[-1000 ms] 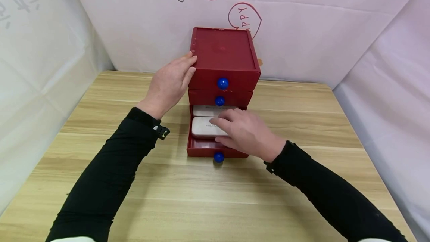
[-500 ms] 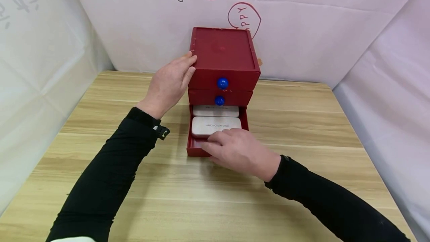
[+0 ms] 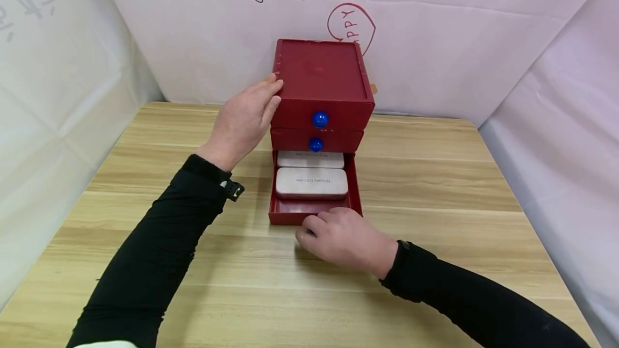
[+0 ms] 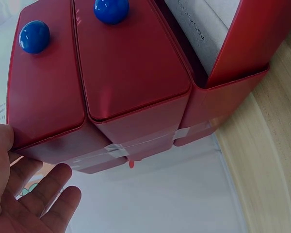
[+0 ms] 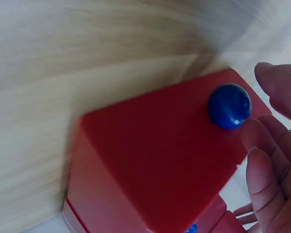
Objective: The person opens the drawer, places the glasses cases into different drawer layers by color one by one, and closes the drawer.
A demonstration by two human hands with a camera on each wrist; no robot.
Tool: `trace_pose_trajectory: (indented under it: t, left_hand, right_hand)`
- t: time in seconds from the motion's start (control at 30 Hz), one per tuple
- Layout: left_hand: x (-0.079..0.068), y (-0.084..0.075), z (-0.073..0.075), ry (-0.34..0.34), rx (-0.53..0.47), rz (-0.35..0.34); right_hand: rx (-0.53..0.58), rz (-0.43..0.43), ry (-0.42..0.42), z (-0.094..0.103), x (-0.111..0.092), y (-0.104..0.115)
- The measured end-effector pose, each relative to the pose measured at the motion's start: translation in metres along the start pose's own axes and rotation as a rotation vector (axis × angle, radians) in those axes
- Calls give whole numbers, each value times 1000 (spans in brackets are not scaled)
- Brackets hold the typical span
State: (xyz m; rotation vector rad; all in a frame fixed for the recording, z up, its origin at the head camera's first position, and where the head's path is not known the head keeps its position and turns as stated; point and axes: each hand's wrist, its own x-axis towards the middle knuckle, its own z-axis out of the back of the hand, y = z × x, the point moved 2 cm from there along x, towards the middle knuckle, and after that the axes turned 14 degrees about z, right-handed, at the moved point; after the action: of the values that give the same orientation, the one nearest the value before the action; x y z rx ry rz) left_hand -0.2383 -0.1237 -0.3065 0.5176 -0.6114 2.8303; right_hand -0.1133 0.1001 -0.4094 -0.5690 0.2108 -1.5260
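Note:
A red cabinet of stacked drawers (image 3: pixel 319 71) stands at the back of the table. Its bottom drawer (image 3: pixel 285 219) is pulled out and holds a white case with printed lettering (image 3: pixel 311 182) and, behind it, a second white case (image 3: pixel 309 160). My left hand (image 3: pixel 244 122) rests on the cabinet's upper left side, fingers extended. At the drawer's front, my right hand (image 3: pixel 345 240) has its thumb and fingers spread about the blue knob (image 5: pixel 229 106). The fingertips are right at the knob, which shows between them in the right wrist view.
Blue knobs mark the two closed upper drawers, one on the top drawer (image 3: pixel 320 119) and one on the middle drawer (image 3: pixel 316 144). Clear tape (image 4: pixel 119 150) runs along the cabinet's side. A printed white cloth (image 3: pixel 435 52) hangs behind the wooden table (image 3: pixel 232 283).
My right hand has moved from the front white case toward me, past the drawer's front edge to its knob. The left hand, the cabinet and the cases stay where they were.

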Motion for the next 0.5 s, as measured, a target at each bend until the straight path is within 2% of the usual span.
trace_pose_trajectory:
  t: [0.13,0.5]
  left_hand:
    - [0,0,0,0,-1,-2]
    - [0,0,0,2,-4,-1]
  right_hand:
    - [-30,17,-1,-5,-3,2]
    - [-52,-6,2,-13,-5,2]
